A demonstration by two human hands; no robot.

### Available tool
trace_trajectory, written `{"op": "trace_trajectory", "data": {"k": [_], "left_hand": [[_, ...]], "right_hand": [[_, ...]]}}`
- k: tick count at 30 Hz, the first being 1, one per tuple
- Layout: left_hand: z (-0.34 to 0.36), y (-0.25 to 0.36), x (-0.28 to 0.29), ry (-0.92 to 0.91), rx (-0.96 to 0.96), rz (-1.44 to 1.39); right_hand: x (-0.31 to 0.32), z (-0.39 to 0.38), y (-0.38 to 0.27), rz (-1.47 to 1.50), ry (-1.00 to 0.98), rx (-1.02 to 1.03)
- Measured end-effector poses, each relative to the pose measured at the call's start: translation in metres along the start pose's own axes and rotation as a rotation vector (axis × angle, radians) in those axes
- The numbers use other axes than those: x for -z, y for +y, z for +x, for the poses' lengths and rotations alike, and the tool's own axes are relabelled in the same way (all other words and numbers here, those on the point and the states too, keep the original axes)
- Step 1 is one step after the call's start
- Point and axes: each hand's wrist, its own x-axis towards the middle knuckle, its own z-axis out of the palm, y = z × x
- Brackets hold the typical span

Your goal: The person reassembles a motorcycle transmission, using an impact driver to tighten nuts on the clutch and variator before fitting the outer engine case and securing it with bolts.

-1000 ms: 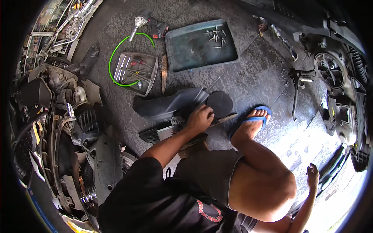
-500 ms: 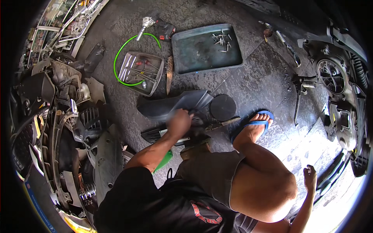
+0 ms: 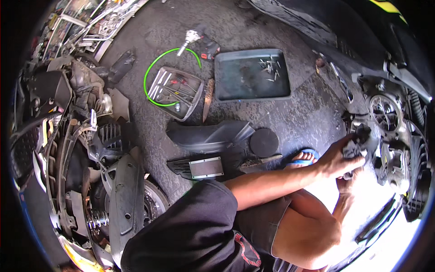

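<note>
My left hand is closed on a crumpled grey-black cloth at the right, beside a motorcycle's engine casing with a round spoked opening above it. My right hand is just below the cloth, its fingers curled and partly hidden, so what it grips is unclear. A curved black plastic panel, a black disc and a slatted black part with a metal plate lie on the floor left of my hands.
A tray of small bolts, a tool bin, an impact driver and a green hose lie ahead. Stripped motorcycle parts line the left, shelving stands at back left, and dark bodywork overhangs the upper right.
My left hand has swung right from the floor parts to beside the engine, now gripping the cloth. My right hand has risen to join it, and my body has leaned right.
</note>
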Motion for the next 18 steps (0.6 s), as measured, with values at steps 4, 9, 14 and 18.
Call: {"op": "trace_trajectory", "data": {"k": [4,9,14,18], "left_hand": [[0.001,-0.025,-0.011,0.314,0.157,-0.052],[0.014,-0.047,0.004,0.403,0.252,-0.087],[0.006,-0.079,-0.015,0.027,0.399,-0.204],[0.021,-0.103,-0.023,-0.007,0.496,-0.6]], "right_hand": [[-0.008,-0.013,0.002,-1.207,0.396,0.388],[-0.022,-0.021,0.008,-1.499,0.392,0.987],[-0.014,0.01,0.002,-0.318,0.485,0.511],[0.019,0.013,0.048,-0.861,0.359,0.552]]}}
